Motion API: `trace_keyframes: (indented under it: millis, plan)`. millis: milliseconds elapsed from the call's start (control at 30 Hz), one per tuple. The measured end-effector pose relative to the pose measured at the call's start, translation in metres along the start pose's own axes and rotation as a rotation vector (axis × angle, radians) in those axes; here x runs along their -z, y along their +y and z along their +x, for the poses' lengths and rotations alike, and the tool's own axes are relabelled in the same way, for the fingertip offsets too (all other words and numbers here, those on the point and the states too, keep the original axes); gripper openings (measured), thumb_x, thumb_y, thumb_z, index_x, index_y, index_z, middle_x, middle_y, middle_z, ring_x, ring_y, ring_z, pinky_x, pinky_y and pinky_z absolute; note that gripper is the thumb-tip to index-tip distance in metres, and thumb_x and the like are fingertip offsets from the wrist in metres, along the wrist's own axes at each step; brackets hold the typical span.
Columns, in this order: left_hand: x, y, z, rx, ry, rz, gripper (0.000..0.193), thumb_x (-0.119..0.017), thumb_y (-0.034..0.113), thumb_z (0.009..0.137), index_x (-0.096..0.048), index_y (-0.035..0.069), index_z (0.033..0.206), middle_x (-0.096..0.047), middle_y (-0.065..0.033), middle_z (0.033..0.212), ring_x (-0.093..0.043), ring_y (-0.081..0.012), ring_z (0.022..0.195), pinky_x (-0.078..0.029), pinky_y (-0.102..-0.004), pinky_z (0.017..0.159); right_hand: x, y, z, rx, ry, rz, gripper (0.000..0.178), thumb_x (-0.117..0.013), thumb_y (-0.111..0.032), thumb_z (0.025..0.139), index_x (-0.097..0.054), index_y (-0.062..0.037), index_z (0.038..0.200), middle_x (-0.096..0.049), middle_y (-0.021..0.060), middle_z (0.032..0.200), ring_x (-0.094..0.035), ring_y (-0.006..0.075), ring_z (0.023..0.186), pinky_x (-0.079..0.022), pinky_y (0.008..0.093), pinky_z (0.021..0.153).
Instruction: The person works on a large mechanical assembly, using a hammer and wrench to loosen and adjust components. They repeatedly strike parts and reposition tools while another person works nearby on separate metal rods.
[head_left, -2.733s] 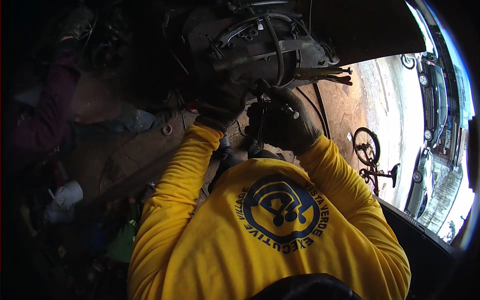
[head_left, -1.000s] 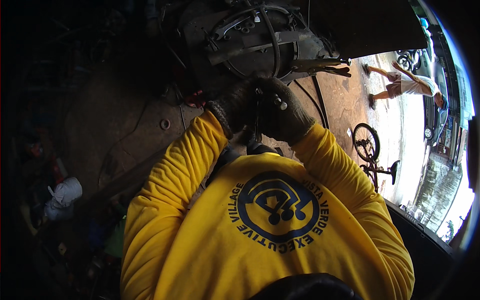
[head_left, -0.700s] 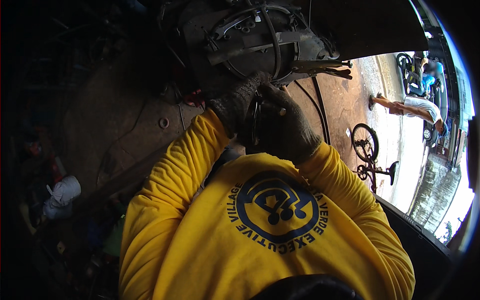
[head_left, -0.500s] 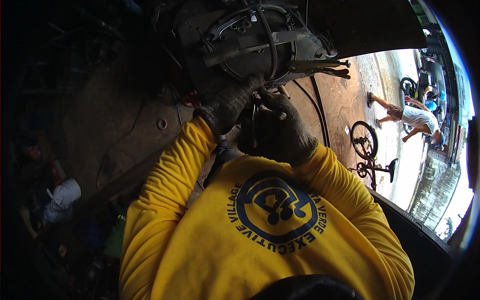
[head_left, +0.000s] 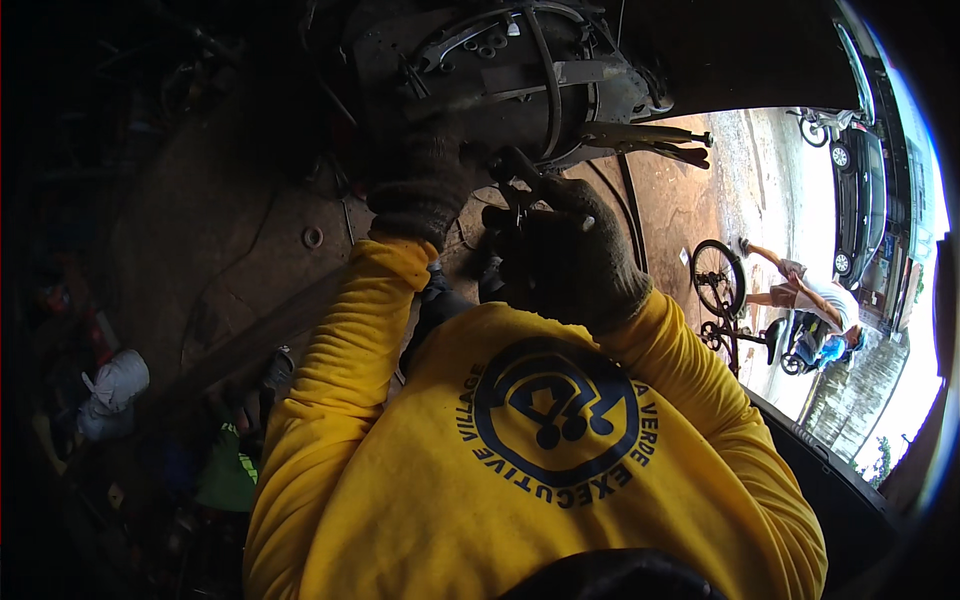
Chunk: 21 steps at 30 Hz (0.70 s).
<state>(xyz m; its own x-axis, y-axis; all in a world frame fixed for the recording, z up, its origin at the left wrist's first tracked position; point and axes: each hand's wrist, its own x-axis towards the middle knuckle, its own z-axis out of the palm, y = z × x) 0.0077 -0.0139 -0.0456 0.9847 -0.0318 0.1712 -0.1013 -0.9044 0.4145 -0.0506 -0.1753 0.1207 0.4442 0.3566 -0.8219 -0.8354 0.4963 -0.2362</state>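
My right hand (head_left: 575, 250), in a dark knit glove, is closed around a small shiny metal piece (head_left: 518, 200) just in front of the workbench edge. Its exact kind is hidden by the fingers and the shadow. My left hand (head_left: 425, 185), also gloved, reaches to the near edge of the dark workbench (head_left: 390, 60), left of the right hand. Its fingers are lost in the dark and in blur. On the bench beyond lie a wrench (head_left: 455, 42), a few nuts (head_left: 490, 46), a flat metal bar (head_left: 530, 76) and a curved metal band (head_left: 553, 95).
A long-handled clamp-like tool (head_left: 645, 138) juts off the bench's right side. A dark cable (head_left: 630, 200) hangs below it. At right stand a bicycle (head_left: 725, 295) and a walking person (head_left: 815, 295), with a parked car (head_left: 860, 200) beyond. A ring (head_left: 313, 237) lies on the floor.
My left hand has moved left, away from the right hand, toward the bench edge. The right hand stays nearly in place, shifted slightly right. The passer-by has moved nearer the bicycle.
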Motion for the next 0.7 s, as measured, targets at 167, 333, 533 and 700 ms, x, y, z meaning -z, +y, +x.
trace_keyframes:
  millis: [167,333,533,700]
  plan:
    - [-0.035,-0.01,0.0,-0.144,0.096,0.008,0.056,-0.029,0.04,0.112,-0.05,-0.003,0.14,-0.066,-0.0251,0.107,-0.073,-0.0398,0.088,-0.062,-0.0559,0.066,0.008,0.0,0.006,-0.024,-0.102,0.027,0.041,-0.072,-0.037,0.091,-0.062,-0.0062,0.117,-0.066,0.0031,0.091,-0.065,0.0166,0.079,-0.055,0.0329,0.076]
    - [-0.04,0.0,-0.006,-0.159,-0.099,0.655,0.05,-0.067,0.04,0.095,-0.061,0.01,0.134,-0.069,-0.017,0.119,-0.069,-0.0338,0.109,-0.056,-0.0456,0.098,0.012,0.002,0.012,0.112,-0.111,-0.099,0.037,-0.071,-0.024,0.091,-0.058,-0.0056,0.12,-0.064,0.0041,0.089,-0.065,0.0163,0.078,-0.054,0.0297,0.076]
    - [-0.017,-0.003,0.003,0.013,-0.211,0.004,0.048,-0.067,0.04,0.095,-0.06,0.013,0.135,-0.069,-0.0179,0.122,-0.069,-0.0357,0.111,-0.056,-0.0478,0.098,0.014,0.015,0.023,0.339,-0.096,-0.299,0.037,-0.07,-0.008,0.09,-0.053,-0.0049,0.123,-0.062,0.0052,0.087,-0.064,0.016,0.076,-0.054,0.0258,0.076]
    - [-0.051,-0.031,-0.003,-0.163,0.025,0.106,0.047,-0.066,0.043,0.096,-0.061,0.014,0.133,-0.069,-0.0165,0.12,-0.069,-0.0356,0.109,-0.056,-0.0475,0.096,0.013,0.012,0.021,0.327,-0.146,-0.179,0.042,-0.071,0.002,0.083,-0.054,-0.0036,0.121,-0.063,0.0045,0.093,-0.064,0.0168,0.079,-0.054,0.0283,0.072]
